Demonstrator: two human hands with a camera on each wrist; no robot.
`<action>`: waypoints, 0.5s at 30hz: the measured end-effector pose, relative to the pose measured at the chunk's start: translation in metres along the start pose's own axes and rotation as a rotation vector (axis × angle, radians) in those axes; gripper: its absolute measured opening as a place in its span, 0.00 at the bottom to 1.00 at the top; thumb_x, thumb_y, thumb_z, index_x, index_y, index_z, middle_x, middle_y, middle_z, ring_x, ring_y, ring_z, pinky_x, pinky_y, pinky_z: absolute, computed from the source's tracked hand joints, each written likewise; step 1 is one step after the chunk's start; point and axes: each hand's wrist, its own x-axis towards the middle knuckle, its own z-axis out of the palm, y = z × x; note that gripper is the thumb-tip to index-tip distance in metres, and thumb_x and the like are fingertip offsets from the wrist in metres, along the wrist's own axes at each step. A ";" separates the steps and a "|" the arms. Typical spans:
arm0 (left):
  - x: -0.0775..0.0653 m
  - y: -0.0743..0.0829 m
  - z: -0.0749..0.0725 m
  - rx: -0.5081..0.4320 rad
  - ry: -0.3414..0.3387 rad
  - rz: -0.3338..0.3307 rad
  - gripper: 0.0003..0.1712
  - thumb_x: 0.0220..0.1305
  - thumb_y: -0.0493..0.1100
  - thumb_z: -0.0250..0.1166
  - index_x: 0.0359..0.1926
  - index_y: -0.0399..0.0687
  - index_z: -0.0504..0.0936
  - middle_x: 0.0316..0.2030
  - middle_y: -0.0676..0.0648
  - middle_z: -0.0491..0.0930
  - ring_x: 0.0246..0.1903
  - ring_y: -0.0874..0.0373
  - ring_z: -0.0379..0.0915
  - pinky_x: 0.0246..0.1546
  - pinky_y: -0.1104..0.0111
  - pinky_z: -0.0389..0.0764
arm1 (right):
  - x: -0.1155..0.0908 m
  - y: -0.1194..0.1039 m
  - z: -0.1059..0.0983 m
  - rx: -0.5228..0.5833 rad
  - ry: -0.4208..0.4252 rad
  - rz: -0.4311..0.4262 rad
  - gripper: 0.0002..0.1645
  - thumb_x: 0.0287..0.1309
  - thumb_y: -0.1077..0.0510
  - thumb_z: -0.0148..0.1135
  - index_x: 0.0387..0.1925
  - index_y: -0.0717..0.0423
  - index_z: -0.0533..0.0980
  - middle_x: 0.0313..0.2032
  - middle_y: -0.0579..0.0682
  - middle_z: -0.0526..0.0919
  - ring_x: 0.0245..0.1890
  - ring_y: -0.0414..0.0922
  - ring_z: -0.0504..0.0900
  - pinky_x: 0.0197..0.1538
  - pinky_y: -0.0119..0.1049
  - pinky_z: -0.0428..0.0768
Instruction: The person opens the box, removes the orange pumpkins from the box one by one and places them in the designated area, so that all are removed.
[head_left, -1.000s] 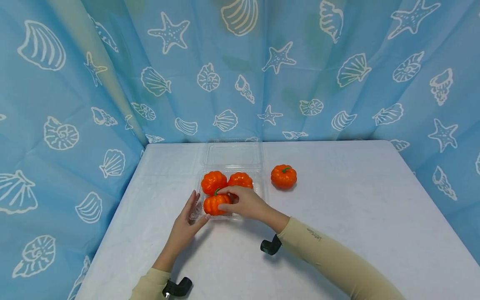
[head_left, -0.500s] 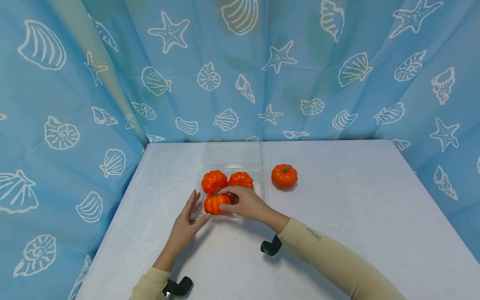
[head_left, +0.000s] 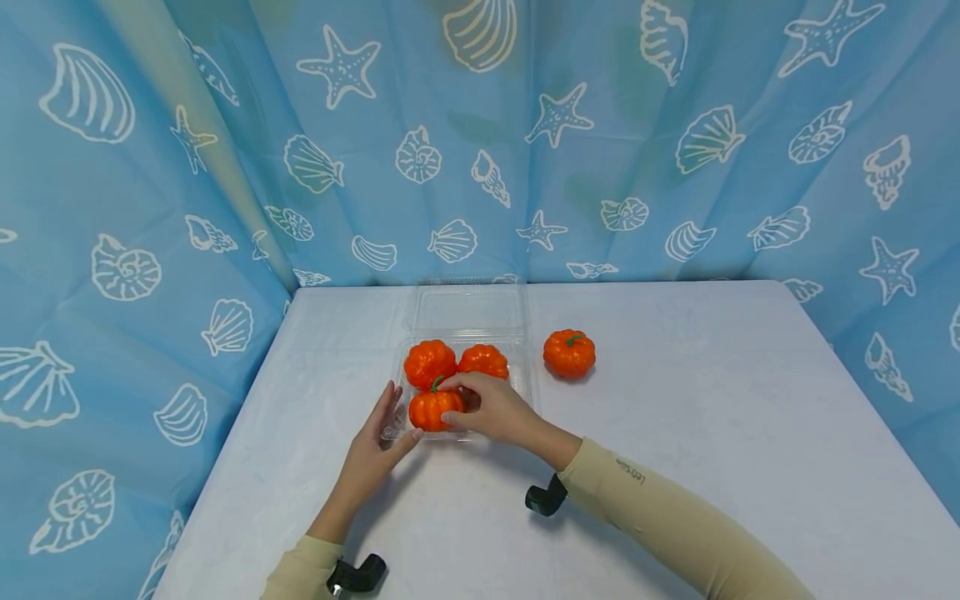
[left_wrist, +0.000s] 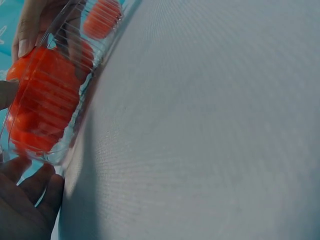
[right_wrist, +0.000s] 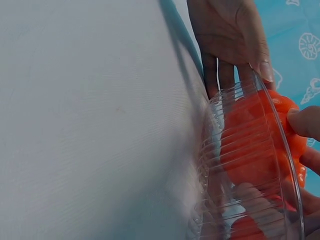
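Observation:
A clear hinged plastic box [head_left: 517, 354] holds three small orange pumpkins; its lid [head_left: 468, 310] lies folded back. My left hand [head_left: 367, 454] holds the box's front left corner, thumb at the front rim and fingers along the left side. Thumb and fingers of my right hand [head_left: 498, 408] grip the front pumpkin [head_left: 429, 412], which has a green stem, inside the box. Behind it sit the back left pumpkin [head_left: 429, 362] and the back right pumpkin [head_left: 483, 360], the latter partly hidden by my right hand. The left wrist view shows the front pumpkin [left_wrist: 45, 100] through the ribbed wall.
Right of the box, another orange pumpkin [head_left: 569, 354] stands on the white table [head_left: 690, 400]. A blue curtain [head_left: 480, 125] with white seashells and starfish hangs behind and to both sides. Black devices [head_left: 546, 496] are strapped at both wrists.

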 end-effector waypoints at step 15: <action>-0.001 -0.002 0.000 -0.001 0.008 0.000 0.52 0.66 0.52 0.71 0.82 0.56 0.50 0.76 0.48 0.61 0.75 0.47 0.56 0.69 0.43 0.64 | -0.010 0.000 -0.008 0.054 0.030 -0.058 0.24 0.61 0.55 0.73 0.59 0.47 0.79 0.55 0.43 0.81 0.50 0.41 0.82 0.53 0.33 0.83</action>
